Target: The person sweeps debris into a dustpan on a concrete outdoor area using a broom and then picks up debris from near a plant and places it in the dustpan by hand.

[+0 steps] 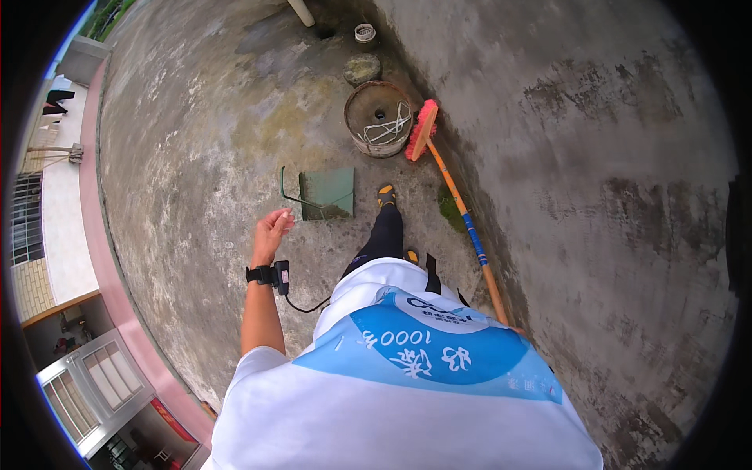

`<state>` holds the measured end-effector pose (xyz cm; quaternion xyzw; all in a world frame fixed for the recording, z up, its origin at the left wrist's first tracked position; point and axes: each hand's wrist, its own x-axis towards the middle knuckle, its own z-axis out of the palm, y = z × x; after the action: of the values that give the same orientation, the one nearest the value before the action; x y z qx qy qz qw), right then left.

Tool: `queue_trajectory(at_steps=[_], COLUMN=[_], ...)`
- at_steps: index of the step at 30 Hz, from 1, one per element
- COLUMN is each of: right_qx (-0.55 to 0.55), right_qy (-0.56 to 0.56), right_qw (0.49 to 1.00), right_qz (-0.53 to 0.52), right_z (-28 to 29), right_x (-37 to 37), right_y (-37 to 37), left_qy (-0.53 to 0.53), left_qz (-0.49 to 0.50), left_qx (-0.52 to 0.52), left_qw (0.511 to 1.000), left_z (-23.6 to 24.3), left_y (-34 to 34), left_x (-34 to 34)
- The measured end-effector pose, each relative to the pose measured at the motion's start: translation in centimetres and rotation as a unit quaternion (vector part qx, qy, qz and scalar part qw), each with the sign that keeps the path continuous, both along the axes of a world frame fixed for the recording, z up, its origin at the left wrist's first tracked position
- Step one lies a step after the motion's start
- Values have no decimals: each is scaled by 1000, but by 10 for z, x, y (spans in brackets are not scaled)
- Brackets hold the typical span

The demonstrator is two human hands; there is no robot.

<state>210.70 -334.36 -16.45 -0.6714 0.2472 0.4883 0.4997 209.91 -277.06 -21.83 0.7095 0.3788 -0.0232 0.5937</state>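
Observation:
My left hand (273, 229) hangs with curled fingers and thumb close together, a strapped device on its wrist; what it holds, if anything, is too small to make out. Just beyond it a green dustpan (332, 182) with a bent metal handle lies on the ground. My right hand (516, 330), mostly hidden by my white and blue shirt, is closed on the long orange, blue-banded handle of a broom (464, 211). Its pink bristled head (425, 127) leans upward beside a round rusty drum (356, 110) with white cord on its top.
A grey concrete wall (595, 157) runs along my right. Beyond the drum are a round stone (362, 69), a small container (365, 33) and a white pipe (301, 11). A pink-edged ledge (99, 227) borders the concrete yard at left, with a house and metal gate (95, 383).

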Motion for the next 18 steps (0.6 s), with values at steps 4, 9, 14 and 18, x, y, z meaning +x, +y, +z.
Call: queue_trajectory(at_steps=[4,9,14,18], right_qx=[32,-32,12,-3], right_qy=[93,66,-34,15], right_qw=[995,997,999,1000], right_qz=[-18,-8,-25,-18], right_z=[-32,-24,-18,-34], right_x=[30,6,-37,-12], right_y=[31,-2,-7,28], left_qy=[9,-1,-2,20], left_qz=[-7,12,30,-21], left_qx=[5,38,44,48], left_qw=[1000,999,999,998], left_z=[10,27,36,36], left_y=[-18,-16,-18,-24], left_x=[-42,-80,-86,-70])
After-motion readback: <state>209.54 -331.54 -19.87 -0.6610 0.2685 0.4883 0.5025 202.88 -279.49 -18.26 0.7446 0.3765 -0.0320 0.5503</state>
